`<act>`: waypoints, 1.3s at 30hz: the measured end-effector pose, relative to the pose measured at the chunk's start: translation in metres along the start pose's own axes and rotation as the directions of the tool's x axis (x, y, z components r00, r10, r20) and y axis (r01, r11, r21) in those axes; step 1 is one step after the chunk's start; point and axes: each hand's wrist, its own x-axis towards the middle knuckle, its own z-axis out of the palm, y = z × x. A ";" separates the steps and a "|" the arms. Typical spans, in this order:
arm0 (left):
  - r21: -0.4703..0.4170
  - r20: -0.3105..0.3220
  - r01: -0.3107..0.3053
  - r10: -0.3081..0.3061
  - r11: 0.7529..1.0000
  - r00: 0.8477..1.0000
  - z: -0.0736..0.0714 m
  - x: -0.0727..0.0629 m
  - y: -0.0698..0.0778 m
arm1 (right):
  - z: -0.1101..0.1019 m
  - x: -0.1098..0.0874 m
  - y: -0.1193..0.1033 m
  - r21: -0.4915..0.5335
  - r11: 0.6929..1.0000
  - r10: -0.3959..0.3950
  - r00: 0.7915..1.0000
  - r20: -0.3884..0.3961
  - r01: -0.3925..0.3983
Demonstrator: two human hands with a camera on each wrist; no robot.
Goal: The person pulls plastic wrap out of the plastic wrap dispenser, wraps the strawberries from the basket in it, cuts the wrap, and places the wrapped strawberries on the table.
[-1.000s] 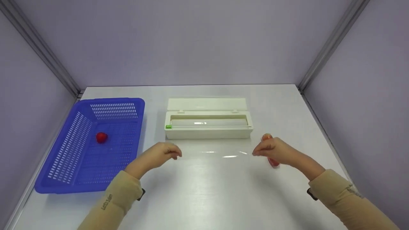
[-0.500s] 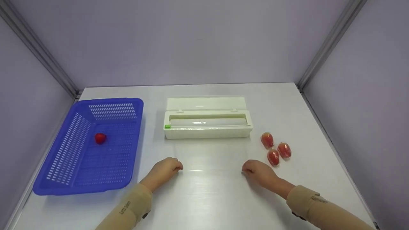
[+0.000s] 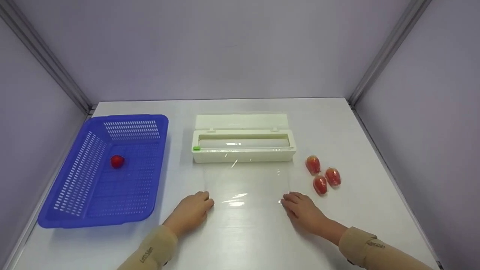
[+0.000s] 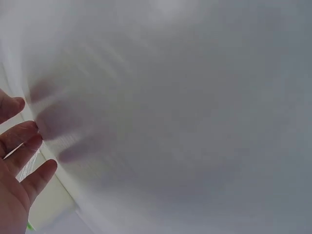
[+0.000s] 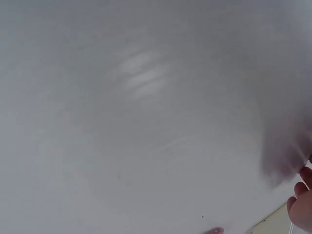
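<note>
A sheet of clear cling film point(image 3: 247, 183) runs forward from the white film dispenser point(image 3: 243, 156) and lies over the table. At its near left corner rests my left hand point(image 3: 190, 210), its fingers spread and slightly bent. The left wrist view shows the fingertips of this hand point(image 4: 24, 165) right at the white surface. My right hand point(image 3: 304, 213) presses the near right corner, fingers extended. Only part of this hand point(image 5: 301, 202) shows in the right wrist view, at the edge. The dispenser's lid point(image 3: 242, 122) is tipped back and its roll point(image 3: 258, 143) shows inside.
Three red fruits point(image 3: 320, 184) in shiny film lie together right of the dispenser. At the left stands a blue plastic basket point(image 3: 162, 165) with one red fruit point(image 3: 117, 161) in it. A green slider point(image 3: 196, 148) sits at the dispenser's left end. Walls enclose the table's back and sides.
Both hands have come down toward the near side, drawing the film from the dispenser to the table. Their pinching fingers have since loosened and straightened. The fruits behind the right hand are uncovered.
</note>
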 end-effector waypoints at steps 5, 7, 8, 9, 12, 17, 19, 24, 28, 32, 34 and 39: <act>-0.043 0.016 0.015 -0.014 0.999 1.000 -0.002 -0.015 -0.001 | -0.002 -0.013 0.004 0.040 0.999 -0.012 0.992 0.129 0.007; -0.069 0.018 0.031 -0.030 0.997 0.999 -0.003 -0.020 -0.001 | -0.004 -0.017 0.007 0.084 0.996 -0.001 0.979 0.203 -0.016; -0.090 0.024 0.047 -0.045 0.995 0.999 -0.003 -0.023 -0.001 | -0.005 -0.019 0.008 0.101 0.995 0.002 0.971 0.238 -0.026; -0.110 0.033 0.061 -0.058 0.992 0.998 -0.003 -0.024 0.000 | -0.006 -0.021 0.009 0.118 0.992 0.004 0.963 0.270 -0.038; -0.182 0.073 0.114 -0.102 0.977 0.992 -0.003 -0.027 0.000 | -0.011 -0.024 0.012 0.146 0.988 0.001 0.942 0.337 -0.053; -0.267 0.114 0.159 -0.133 0.950 0.985 -0.005 -0.028 0.000 | -0.016 -0.029 0.016 0.176 0.983 -0.016 0.924 0.381 -0.056; -0.285 0.123 0.179 -0.150 0.942 0.981 -0.005 -0.029 0.000 | -0.017 -0.030 0.018 0.205 0.977 -0.023 0.921 0.388 -0.062; -0.302 0.127 0.216 -0.185 0.929 0.975 -0.005 -0.029 0.000 | -0.019 -0.031 0.022 0.350 0.932 -0.014 0.953 0.302 -0.097; -0.300 0.086 0.204 -0.186 0.932 0.979 -0.004 -0.026 0.001 | -0.023 -0.026 0.017 0.424 0.893 0.096 0.985 0.145 -0.150; -0.273 0.032 0.183 -0.181 0.945 0.983 -0.005 -0.023 0.003 | -0.030 -0.009 -0.003 0.415 0.896 0.157 0.987 0.045 -0.161; -0.261 0.024 0.181 -0.181 0.948 0.983 -0.006 -0.022 0.004 | -0.032 0.003 -0.017 0.383 0.917 0.108 0.994 0.019 -0.107; -0.263 0.031 0.182 -0.180 0.947 0.983 -0.006 -0.018 0.009 | -0.023 0.034 -0.049 0.261 0.962 -0.090 0.995 0.037 0.077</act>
